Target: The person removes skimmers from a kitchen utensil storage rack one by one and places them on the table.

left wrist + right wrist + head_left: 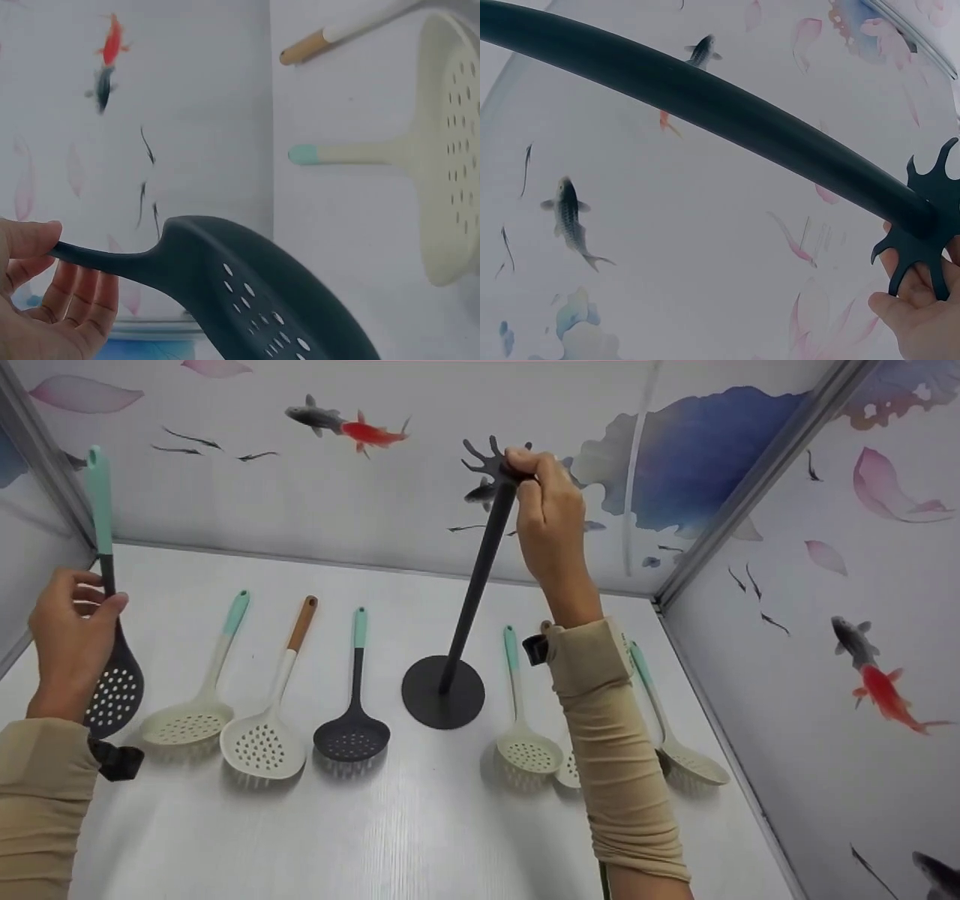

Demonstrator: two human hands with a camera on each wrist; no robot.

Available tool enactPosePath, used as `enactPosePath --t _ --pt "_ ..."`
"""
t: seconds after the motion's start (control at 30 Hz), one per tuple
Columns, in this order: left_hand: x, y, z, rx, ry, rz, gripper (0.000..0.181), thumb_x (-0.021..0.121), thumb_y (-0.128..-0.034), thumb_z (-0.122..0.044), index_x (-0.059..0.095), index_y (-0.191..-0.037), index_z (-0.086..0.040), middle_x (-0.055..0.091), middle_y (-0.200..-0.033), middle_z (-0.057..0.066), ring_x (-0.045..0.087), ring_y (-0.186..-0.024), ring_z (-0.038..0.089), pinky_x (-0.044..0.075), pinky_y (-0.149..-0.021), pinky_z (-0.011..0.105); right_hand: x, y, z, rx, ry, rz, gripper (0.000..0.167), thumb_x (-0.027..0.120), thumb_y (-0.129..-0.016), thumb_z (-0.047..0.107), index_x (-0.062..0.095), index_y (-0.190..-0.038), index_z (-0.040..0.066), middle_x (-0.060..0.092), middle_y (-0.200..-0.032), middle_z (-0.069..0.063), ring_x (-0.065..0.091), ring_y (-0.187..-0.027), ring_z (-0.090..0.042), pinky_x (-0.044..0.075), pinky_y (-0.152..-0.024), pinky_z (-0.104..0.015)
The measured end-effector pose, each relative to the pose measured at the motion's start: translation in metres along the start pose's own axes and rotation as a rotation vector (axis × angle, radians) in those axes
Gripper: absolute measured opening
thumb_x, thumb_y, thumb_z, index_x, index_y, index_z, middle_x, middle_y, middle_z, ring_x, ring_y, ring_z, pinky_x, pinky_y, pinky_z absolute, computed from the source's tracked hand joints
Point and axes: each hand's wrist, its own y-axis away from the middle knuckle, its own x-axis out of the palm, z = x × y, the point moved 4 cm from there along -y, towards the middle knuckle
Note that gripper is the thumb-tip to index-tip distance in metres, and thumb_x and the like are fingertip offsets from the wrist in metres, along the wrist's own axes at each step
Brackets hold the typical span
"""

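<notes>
On the left, my left hand (67, 637) pinches the dark neck of a black skimmer (120, 686) between thumb and fingers. The skimmer is upright, its mint handle pointing up and its perforated bowl down. In the left wrist view the black bowl (225, 259) shows large, with fingertips at the neck. My right hand (553, 514) grips the hooked top of a black utensil stand (480, 574). Its round base (431, 701) is on the white table. Several curved hooks (919, 247) splay around my right fingers in the right wrist view; no utensil hangs there.
Left of the stand lie a cream skimmer (191, 720), a white skimmer with brown handle (262, 742) and a black one (352, 735). Right of it are more cream skimmers (529, 750), one partly behind my right forearm. Patterned panels (847, 607) enclose the table's back and sides.
</notes>
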Motion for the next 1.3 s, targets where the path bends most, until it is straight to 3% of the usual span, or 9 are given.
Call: enactPosePath --t 0.2,0.33,0.4,0.5,0.63,0.83,0.97,1.07,1.3 --pt "0.005 -0.014 0.048 -0.115 -0.076 0.009 0.042 0.048 -0.094 -0.037 0.043 -0.133 -0.021 0.053 -0.115 0.001 0.047 -0.09 -0.002 0.045 -0.085 0.029 0.0 0.0 0.0 0.004 0.006 -0.006 0.035 0.033 -0.09 0.003 0.061 -0.112 0.0 0.062 -0.119 -0.01 0.055 -0.113 -0.017 0.041 -0.087 -0.022" --pt "0.011 -0.014 0.066 -0.169 -0.109 0.039 0.046 0.047 -0.0938 -0.037 0.041 -0.135 -0.017 0.054 -0.105 -0.003 0.045 -0.077 -0.01 0.046 -0.082 0.029 -0.001 0.001 0.0 0.0 0.003 -0.011 0.035 0.033 -0.09 0.003 0.061 -0.111 -0.001 0.062 -0.119 -0.011 0.055 -0.111 -0.017 0.04 -0.085 -0.022" --pt "0.014 -0.012 0.072 -0.19 -0.118 0.059 0.048 0.046 -0.094 -0.037 0.039 -0.136 -0.014 0.056 -0.107 0.0 0.049 -0.08 -0.005 0.044 -0.079 0.028 0.0 0.001 0.0 -0.004 0.003 -0.01 0.035 0.033 -0.09 0.003 0.06 -0.112 -0.001 0.062 -0.12 -0.011 0.055 -0.111 -0.017 0.04 -0.085 -0.022" --pt "0.016 -0.005 0.077 -0.221 -0.136 0.086 0.05 0.045 -0.0951 -0.033 0.035 -0.137 -0.008 0.056 -0.12 0.013 0.055 -0.098 0.015 0.043 -0.079 0.031 0.0 0.003 0.0 -0.006 -0.015 -0.002 0.035 0.032 -0.091 0.002 0.06 -0.113 -0.002 0.061 -0.12 -0.012 0.055 -0.111 -0.018 0.042 -0.088 -0.021" --pt "0.019 0.004 0.075 -0.237 -0.121 0.111 0.045 0.044 -0.0959 -0.027 0.031 -0.13 0.0 0.049 -0.13 0.027 0.049 -0.115 0.037 0.044 -0.086 0.045 0.0 0.004 0.002 -0.004 -0.044 0.011 0.036 0.031 -0.091 0.002 0.058 -0.113 -0.002 0.059 -0.121 -0.013 0.055 -0.112 -0.018 0.043 -0.09 -0.02" --pt "0.026 0.011 0.066 -0.14 -0.139 0.134 0.021 0.041 -0.0952 -0.011 0.039 -0.109 0.005 0.051 -0.116 0.03 0.047 -0.1 0.037 0.036 -0.069 0.035 -0.003 0.003 0.003 -0.005 -0.056 -0.006 0.034 0.033 -0.091 0.001 0.059 -0.111 -0.003 0.06 -0.12 -0.013 0.055 -0.112 -0.017 0.042 -0.086 -0.02" --pt "0.03 0.019 0.068 -0.131 -0.15 0.17 0.028 0.037 -0.0919 -0.002 0.051 -0.114 0.009 0.049 -0.115 0.032 0.044 -0.102 0.042 0.033 -0.07 0.036 -0.003 0.003 0.004 -0.009 -0.048 -0.001 0.034 0.034 -0.091 0.001 0.059 -0.112 -0.002 0.06 -0.12 -0.013 0.055 -0.112 -0.017 0.042 -0.084 -0.02" --pt "0.033 0.021 0.074 -0.147 -0.169 0.242 0.037 0.035 -0.0908 -0.001 0.052 -0.122 0.011 0.046 -0.12 0.036 0.042 -0.105 0.044 0.036 -0.073 0.041 -0.004 0.004 0.006 -0.013 -0.035 0.01 0.034 0.033 -0.091 0.002 0.059 -0.114 -0.002 0.06 -0.12 -0.013 0.055 -0.111 -0.017 0.041 -0.084 -0.02" --pt "0.04 0.023 0.086 -0.166 -0.296 0.493 0.047 0.03 -0.0905 -0.01 0.044 -0.128 0.014 0.038 -0.126 0.043 0.037 -0.109 0.058 0.037 -0.086 0.058 -0.005 0.004 0.005 -0.02 -0.026 -0.006 0.035 0.033 -0.09 0.001 0.059 -0.113 -0.003 0.061 -0.119 -0.013 0.056 -0.106 -0.018 0.042 -0.084 -0.02"
